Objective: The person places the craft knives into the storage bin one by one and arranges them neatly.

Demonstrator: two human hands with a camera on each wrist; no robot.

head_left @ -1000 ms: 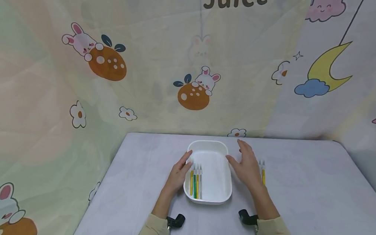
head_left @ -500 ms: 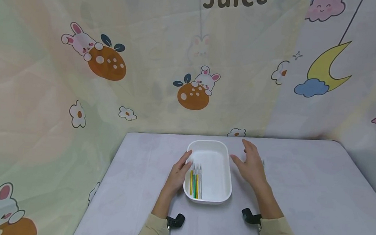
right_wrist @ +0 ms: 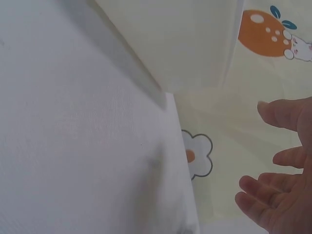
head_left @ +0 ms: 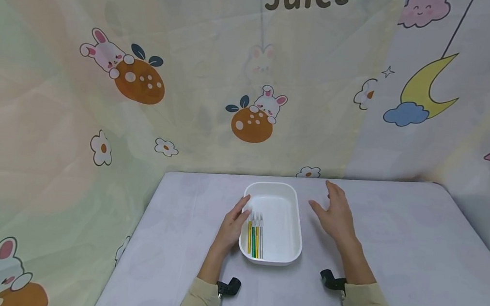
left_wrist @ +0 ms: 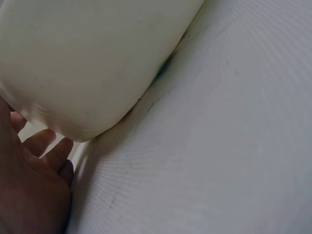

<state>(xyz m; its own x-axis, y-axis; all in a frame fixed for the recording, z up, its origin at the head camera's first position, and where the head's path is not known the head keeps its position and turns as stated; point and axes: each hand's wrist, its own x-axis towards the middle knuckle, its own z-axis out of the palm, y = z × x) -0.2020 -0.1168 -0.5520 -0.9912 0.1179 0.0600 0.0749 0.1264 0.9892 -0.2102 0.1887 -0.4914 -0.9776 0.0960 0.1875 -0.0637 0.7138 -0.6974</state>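
Observation:
A white rectangular tray [head_left: 282, 224] with rounded corners sits on the table. Several slim pen-like sticks [head_left: 255, 236], yellow, green and silver with pale tips, lie side by side along its left wall. My left hand [head_left: 230, 227] rests against the tray's left side, thumb and forefinger at the rim. In the left wrist view its fingers [left_wrist: 57, 151] reach along the tray's outer wall. Right of the tray, my right hand [head_left: 336, 218] hangs apart from it, fingers spread and empty. The right wrist view shows these fingers [right_wrist: 280, 113] loose, away from the tray wall [right_wrist: 180, 44].
The table [head_left: 427, 266] has a white cloth and ends at a printed fabric backdrop [head_left: 199, 71]. A black wrist camera [head_left: 229, 287] sits at the left cuff and another black camera [head_left: 332, 280] at the right cuff.
My right hand has moved off the tray's right side, out to the right. It and its forearm now hide the sticks seen there earlier. The left hand and tray have stayed put.

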